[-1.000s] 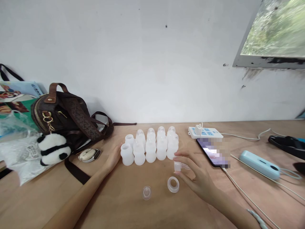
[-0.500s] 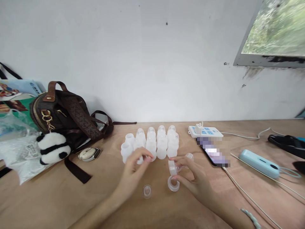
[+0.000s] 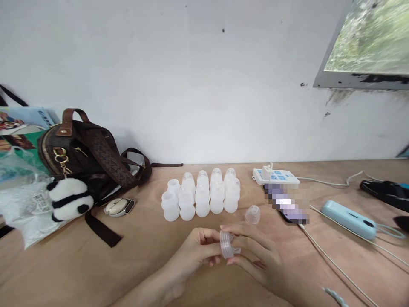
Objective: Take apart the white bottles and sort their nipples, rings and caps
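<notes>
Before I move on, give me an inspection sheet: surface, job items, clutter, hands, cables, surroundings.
Surface: brown wooden tabletop; spills, nothing seen.
Job items: ten white, waisted plastic bottles, the two leftmost open-topped, the others domed; a loose clear plastic dome right of them; a clear ridged plastic ring held on edge.
Clutter: left, brown patterned backpack, black-and-white panda plush, crinkled clear plastic bag; right, pale blue oblong device.
Hands: right hand grips the ring; left hand meets it, grip partly hidden.
Cables: white cables at right, by the lit phone and white-and-blue power strip.
Surroundings: white wall, window upper right.
</notes>
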`<state>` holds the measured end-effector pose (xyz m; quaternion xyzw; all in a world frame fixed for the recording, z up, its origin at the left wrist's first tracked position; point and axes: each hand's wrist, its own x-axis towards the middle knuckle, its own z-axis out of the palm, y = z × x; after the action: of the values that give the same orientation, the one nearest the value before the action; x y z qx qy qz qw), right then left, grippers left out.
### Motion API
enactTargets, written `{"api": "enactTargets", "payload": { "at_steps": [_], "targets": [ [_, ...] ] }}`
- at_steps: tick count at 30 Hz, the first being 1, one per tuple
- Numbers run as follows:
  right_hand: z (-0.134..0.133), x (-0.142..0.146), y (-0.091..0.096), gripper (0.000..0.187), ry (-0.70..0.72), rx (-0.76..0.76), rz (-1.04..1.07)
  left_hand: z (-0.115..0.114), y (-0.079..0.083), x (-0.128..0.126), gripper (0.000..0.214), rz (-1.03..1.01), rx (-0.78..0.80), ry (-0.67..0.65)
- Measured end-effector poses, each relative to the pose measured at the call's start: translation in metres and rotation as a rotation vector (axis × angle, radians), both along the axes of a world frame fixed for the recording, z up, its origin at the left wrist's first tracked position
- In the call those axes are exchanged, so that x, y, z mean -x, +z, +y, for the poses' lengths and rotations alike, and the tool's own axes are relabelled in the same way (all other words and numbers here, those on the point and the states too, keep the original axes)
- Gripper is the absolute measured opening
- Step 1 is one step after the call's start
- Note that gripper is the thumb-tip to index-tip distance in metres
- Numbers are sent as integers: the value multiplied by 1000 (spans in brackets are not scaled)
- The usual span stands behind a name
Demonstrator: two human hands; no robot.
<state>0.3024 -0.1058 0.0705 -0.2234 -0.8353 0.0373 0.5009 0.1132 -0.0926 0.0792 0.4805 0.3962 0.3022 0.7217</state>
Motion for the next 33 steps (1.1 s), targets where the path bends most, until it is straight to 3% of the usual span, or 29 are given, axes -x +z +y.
{"api": "enactTargets", "payload": {
  "at_steps": [5,9,12,22,25,28,30,33],
  "targets": [
    [-4,2,-1,13,35,124,53,-7,7,-3,20,-121,56,-17],
    [-6,2,-11,33,49,353,140,-8,10,-3,23,-203,68,-56],
    [-8,2,-15,37,72,538,188,-10,14,0,26,-232,69,-88],
    [-9,9,-10,33,349,989,560,-9,11,2,26,-318,82,-118],
    [-7,8,-10,34,420,1026,606,-9,8,2,22,-338,85,-124],
    [-1,1,-7,36,391,1008,627,-9,10,4,24,-345,69,-125],
    [7,-6,-4,36,291,929,629,-6,14,8,27,-320,31,-138],
    [20,-19,-1,31,25,731,491,9,18,20,30,-181,-103,-162]
  ]
}}
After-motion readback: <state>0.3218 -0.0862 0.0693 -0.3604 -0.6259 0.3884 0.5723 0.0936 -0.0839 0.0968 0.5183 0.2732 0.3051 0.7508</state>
